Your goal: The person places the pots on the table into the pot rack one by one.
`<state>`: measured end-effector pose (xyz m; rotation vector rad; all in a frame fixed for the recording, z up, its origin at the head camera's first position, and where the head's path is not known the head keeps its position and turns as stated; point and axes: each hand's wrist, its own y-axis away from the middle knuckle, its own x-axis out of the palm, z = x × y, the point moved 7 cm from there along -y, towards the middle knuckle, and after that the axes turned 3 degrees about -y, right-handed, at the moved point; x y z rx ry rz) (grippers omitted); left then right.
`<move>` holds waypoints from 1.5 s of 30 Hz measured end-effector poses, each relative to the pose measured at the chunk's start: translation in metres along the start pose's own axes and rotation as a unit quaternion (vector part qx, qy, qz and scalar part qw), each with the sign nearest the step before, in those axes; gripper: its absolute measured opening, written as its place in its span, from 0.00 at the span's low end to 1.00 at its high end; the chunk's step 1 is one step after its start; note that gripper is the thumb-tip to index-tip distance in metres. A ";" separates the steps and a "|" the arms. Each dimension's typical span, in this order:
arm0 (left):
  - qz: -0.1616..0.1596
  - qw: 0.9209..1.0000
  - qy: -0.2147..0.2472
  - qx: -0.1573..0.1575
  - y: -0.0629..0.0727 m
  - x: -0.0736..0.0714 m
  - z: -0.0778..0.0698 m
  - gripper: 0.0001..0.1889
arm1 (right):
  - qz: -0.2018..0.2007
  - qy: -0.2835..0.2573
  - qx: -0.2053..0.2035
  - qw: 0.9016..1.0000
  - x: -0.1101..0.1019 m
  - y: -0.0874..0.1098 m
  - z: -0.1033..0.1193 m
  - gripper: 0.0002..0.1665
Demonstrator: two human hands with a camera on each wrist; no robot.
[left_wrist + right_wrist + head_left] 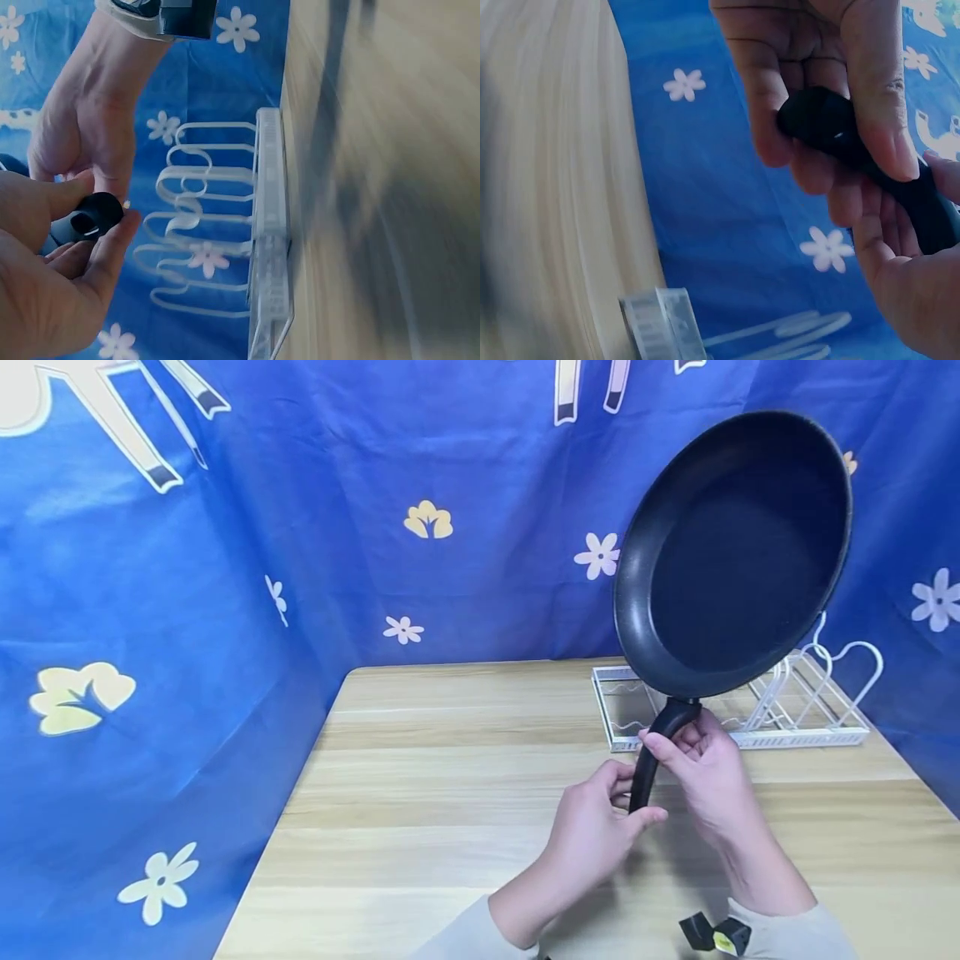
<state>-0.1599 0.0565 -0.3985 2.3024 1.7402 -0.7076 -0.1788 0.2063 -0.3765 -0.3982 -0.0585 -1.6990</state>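
A black frying pan is held up on the right in the head view, its dark inside facing me. Its curved black handle points down toward the table. My left hand pinches the handle's lower end between thumb and fingers. Higher up, just below the pan's rim, my right hand grips the handle with its thumb across the front. The left wrist view shows the handle's hollow end between the left thumb and fingers. In the right wrist view both hands are on the handle.
A white wire rack with upright loops stands on the wood-grain table at the back right, partly behind the pan. Blue patterned cloth hangs behind and beside the table. A black device is at the right cuff.
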 end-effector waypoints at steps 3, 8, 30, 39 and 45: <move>0.022 1.000 0.020 -0.004 -0.006 0.014 -0.004 0.20 | -0.022 0.029 -0.006 0.999 -0.014 0.003 0.006 0.20; 0.046 0.998 0.035 -0.002 -0.012 0.033 -0.011 0.20 | -0.056 0.094 -0.016 0.994 -0.034 0.007 0.017 0.20; 0.077 0.988 0.112 -0.068 -0.012 0.067 0.004 0.17 | -0.030 0.365 0.016 0.930 -0.049 0.005 0.011 0.21; 0.083 0.982 0.139 -0.092 -0.006 0.076 0.011 0.18 | -0.019 0.427 0.042 0.903 -0.053 0.006 0.003 0.21; 0.076 0.981 0.128 -0.123 -0.001 0.084 0.017 0.18 | 0.001 0.431 0.072 0.900 -0.059 0.007 -0.015 0.22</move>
